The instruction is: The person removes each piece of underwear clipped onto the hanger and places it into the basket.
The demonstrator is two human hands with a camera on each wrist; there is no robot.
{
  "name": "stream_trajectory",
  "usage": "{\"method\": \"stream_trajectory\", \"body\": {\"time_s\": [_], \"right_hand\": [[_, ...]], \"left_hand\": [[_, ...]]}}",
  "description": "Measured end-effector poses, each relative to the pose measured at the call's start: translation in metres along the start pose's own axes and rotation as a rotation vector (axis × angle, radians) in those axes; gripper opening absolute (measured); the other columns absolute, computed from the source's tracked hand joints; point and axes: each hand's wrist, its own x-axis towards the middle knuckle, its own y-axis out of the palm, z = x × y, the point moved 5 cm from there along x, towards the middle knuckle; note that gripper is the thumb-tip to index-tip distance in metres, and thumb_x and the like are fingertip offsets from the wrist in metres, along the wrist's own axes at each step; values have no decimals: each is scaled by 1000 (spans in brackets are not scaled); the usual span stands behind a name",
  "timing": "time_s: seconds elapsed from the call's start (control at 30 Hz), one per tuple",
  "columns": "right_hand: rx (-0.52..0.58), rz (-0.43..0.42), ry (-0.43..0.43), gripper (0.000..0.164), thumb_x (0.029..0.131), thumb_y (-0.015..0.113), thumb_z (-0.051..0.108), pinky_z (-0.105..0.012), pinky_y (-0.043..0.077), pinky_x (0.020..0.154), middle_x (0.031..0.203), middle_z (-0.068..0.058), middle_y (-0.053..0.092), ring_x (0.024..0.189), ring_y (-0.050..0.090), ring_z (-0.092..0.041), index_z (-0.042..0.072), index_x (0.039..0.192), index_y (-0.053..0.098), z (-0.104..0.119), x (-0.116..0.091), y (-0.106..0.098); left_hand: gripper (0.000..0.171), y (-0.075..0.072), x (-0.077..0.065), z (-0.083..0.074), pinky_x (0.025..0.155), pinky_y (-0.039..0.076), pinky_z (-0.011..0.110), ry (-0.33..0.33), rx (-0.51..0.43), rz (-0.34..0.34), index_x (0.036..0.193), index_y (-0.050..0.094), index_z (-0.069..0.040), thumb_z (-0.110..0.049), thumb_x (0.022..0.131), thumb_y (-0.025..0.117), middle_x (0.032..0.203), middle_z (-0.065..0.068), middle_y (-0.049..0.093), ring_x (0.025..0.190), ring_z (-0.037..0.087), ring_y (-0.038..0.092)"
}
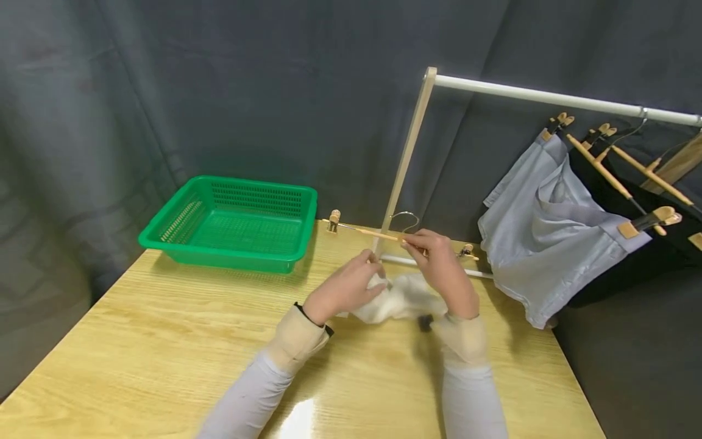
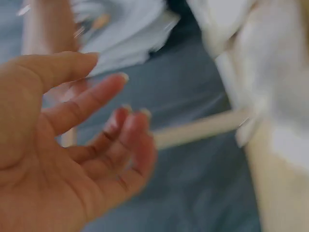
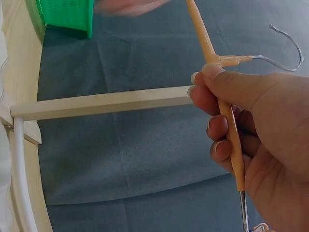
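My right hand [image 1: 439, 265] grips a clip hanger [image 3: 203, 34] by its wooden-coloured bar, just beside the base of the metal hook. One clip [image 1: 333, 221] stands out at the hanger's left end, and another clip [image 1: 466, 250] shows at the right. Nothing is held in my left hand [image 2: 82, 140], whose fingers are loosely bent; it is left of the hanger in the head view. Below both hands a white cloth item [image 1: 397, 300] lies crumpled on the table, partly covered by the hands. The left wrist view is blurred.
A green basket [image 1: 247, 261] stands at the table's back left. On the right, a clothes rack [image 1: 408, 152] with a white rail carries light grey shorts [image 1: 554, 225] and a dark garment [image 1: 592, 164] on clip hangers. Dark curtains hang behind the wooden table [image 1: 164, 341].
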Motion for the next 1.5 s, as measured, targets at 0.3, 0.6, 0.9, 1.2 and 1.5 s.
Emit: {"method": "stream_trajectory", "body": {"time_s": [0.3, 0.6, 0.9, 1.2, 1.5], "right_hand": [[-15, -4, 24, 20, 92, 65, 12, -27, 44, 59, 87, -7, 69, 66, 51, -15, 2, 108, 74, -12, -8, 0], [-16, 16, 40, 21, 92, 65, 12, -26, 45, 59, 88, -7, 69, 68, 52, -15, 3, 109, 73, -10, -6, 1], [-30, 21, 37, 21, 92, 66, 12, -28, 45, 60, 89, -7, 70, 69, 53, -16, 3, 109, 73, -8, -1, -2], [-46, 32, 46, 22, 93, 65, 15, -27, 45, 59, 88, -5, 68, 69, 53, -16, 4, 111, 73, -11, 1, -1], [-59, 45, 57, 23, 93, 64, 15, -29, 46, 60, 90, -6, 69, 70, 53, -16, 4, 112, 72, -13, -2, 1]], "left_hand": [[64, 87, 2, 11, 92, 43, 68, -153, 99, 303, 140, 41, -27, -26, 84, 72, 145, 21, 32, 128, 42, 40], [66, 93, -1, 15, 95, 43, 68, -168, 118, 311, 143, 38, -29, -25, 85, 70, 149, 21, 29, 131, 44, 39], [84, 94, 0, 17, 82, 52, 63, -190, 23, 305, 151, 30, -34, 15, 85, 46, 155, 28, 22, 131, 56, 37], [55, 92, 4, 20, 53, 52, 28, -153, 98, 284, 126, 61, -24, 13, 86, 54, 126, 20, 44, 93, 33, 59], [36, 93, 2, 30, 49, 46, 19, -186, -14, 315, 106, 72, -15, 8, 88, 51, 112, 13, 49, 67, 13, 54]]}}
